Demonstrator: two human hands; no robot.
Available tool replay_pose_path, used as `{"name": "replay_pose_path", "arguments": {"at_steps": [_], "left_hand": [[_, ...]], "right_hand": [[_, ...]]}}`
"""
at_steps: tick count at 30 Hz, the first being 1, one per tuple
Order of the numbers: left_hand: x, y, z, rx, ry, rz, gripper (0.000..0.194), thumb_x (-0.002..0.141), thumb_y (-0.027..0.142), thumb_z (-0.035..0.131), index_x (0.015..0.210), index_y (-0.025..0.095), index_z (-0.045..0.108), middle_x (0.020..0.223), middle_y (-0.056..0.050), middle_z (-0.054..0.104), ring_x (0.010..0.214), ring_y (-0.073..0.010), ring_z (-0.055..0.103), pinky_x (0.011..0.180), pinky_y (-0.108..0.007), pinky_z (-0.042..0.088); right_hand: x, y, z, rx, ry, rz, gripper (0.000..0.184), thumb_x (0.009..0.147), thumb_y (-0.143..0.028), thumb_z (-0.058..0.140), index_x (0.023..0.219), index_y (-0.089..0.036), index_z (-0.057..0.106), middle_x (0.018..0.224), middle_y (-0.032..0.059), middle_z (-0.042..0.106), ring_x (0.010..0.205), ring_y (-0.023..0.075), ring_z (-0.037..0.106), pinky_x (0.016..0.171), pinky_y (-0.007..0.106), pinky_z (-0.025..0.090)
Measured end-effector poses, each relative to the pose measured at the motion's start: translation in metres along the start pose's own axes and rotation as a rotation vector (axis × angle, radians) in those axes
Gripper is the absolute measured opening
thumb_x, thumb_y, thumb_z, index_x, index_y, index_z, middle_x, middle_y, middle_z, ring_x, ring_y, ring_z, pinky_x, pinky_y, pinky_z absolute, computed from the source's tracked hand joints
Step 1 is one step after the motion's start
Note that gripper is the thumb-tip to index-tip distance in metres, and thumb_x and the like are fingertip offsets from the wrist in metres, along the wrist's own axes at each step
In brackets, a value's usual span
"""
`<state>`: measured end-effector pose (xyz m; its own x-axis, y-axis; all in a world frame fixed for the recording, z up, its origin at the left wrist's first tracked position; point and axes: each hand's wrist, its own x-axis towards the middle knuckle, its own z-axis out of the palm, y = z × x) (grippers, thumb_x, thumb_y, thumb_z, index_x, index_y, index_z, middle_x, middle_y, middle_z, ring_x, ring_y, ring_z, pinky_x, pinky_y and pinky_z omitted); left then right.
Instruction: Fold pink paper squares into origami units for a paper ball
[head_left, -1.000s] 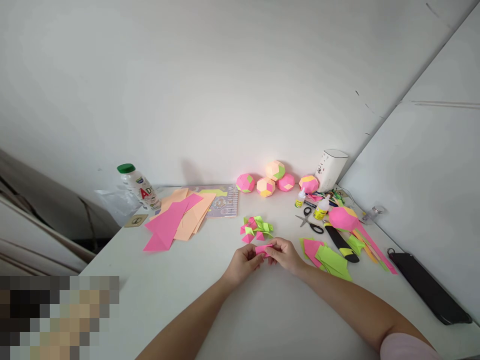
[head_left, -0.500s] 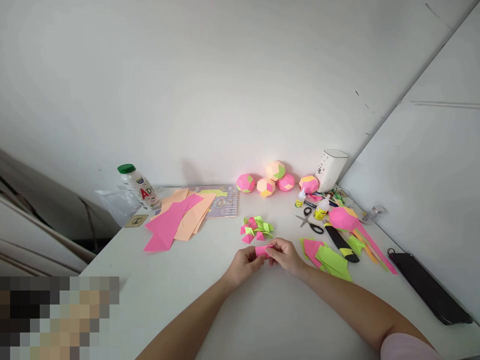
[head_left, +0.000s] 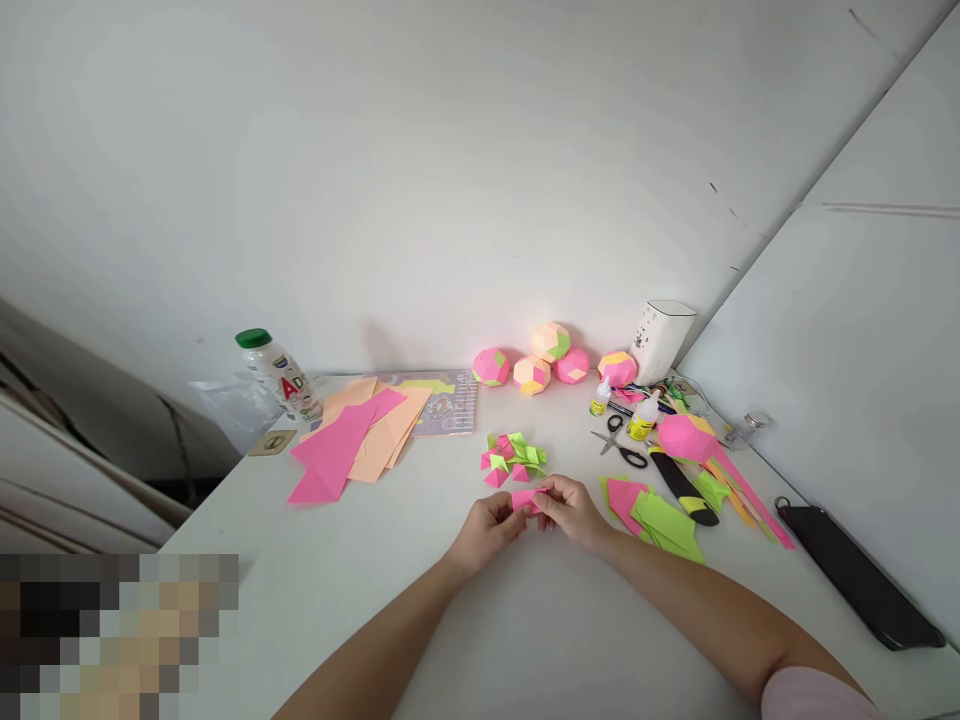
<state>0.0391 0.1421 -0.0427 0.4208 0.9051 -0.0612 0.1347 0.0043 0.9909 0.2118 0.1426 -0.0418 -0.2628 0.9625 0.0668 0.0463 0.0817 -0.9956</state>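
Observation:
Between both hands is a small piece of pink paper, partly covered by the fingers. My left hand pinches its left side, and my right hand grips its right side with thumb and fingers. Just beyond the hands lies a small heap of folded pink and green paper pieces. To the right of my right hand, flat pink and green paper pieces overlap on the white table.
Scissors, two glue bottles and a black-and-yellow cutter lie or stand to the right. Several paper balls rest along the wall. Pink and peach sheets and a green-capped bottle are at left. A black case lies far right.
Hardly anything differs. Both hands keep hold of the pink paper in the same spot, with only slight finger shifts.

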Motion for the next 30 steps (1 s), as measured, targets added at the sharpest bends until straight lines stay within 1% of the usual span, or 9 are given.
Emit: {"name": "replay_pose_path", "arguments": {"at_steps": [5, 12, 21, 27, 30], "left_hand": [[0.0008, 0.0002, 0.0002, -0.007, 0.011, 0.001, 0.039, 0.073, 0.054, 0.053, 0.063, 0.017, 0.045, 0.054, 0.003, 0.049, 0.049, -0.0092, 0.041, 0.046, -0.021, 0.031], [0.0015, -0.0004, 0.0007, 0.000, 0.005, -0.003, 0.039, 0.075, 0.054, 0.051, 0.062, 0.017, 0.044, 0.055, 0.002, 0.050, 0.050, -0.0095, 0.042, 0.048, -0.022, 0.032], [0.0019, -0.0031, -0.0015, -0.006, -0.034, 0.008, 0.036, 0.074, 0.050, 0.055, 0.068, 0.015, 0.052, 0.058, 0.001, 0.051, 0.053, -0.0104, 0.044, 0.050, -0.022, 0.034], [0.0013, -0.0006, -0.0012, -0.004, -0.044, -0.010, 0.036, 0.075, 0.050, 0.054, 0.068, 0.014, 0.052, 0.058, 0.002, 0.051, 0.053, -0.0102, 0.044, 0.050, -0.022, 0.034], [0.0006, 0.0004, -0.0010, -0.005, -0.054, -0.004, 0.034, 0.075, 0.047, 0.056, 0.068, 0.014, 0.052, 0.058, 0.002, 0.050, 0.053, -0.0098, 0.043, 0.050, -0.022, 0.033]], "right_hand": [[0.0005, 0.0014, -0.0006, -0.011, -0.015, -0.005, 0.029, 0.078, -0.044, 0.057, 0.078, -0.015, 0.056, 0.059, -0.0009, 0.059, 0.047, 0.0108, 0.055, 0.043, 0.022, 0.039], [-0.0001, 0.0007, -0.0008, 0.000, -0.017, 0.007, 0.027, 0.079, -0.042, 0.057, 0.079, -0.015, 0.056, 0.058, -0.0016, 0.058, 0.047, 0.0107, 0.056, 0.044, 0.021, 0.039], [0.0010, 0.0056, -0.0011, 0.008, -0.023, 0.001, 0.028, 0.079, -0.043, 0.057, 0.076, -0.015, 0.054, 0.063, 0.0003, 0.061, 0.048, 0.0105, 0.056, 0.044, 0.022, 0.039], [0.0009, 0.0058, -0.0012, 0.004, -0.024, -0.007, 0.028, 0.079, -0.042, 0.057, 0.077, -0.015, 0.054, 0.063, -0.0001, 0.061, 0.047, 0.0099, 0.056, 0.044, 0.021, 0.039], [0.0005, 0.0049, -0.0009, 0.018, -0.027, -0.008, 0.027, 0.079, -0.041, 0.057, 0.078, -0.015, 0.054, 0.062, -0.0003, 0.061, 0.047, 0.0100, 0.056, 0.044, 0.021, 0.039]]}}
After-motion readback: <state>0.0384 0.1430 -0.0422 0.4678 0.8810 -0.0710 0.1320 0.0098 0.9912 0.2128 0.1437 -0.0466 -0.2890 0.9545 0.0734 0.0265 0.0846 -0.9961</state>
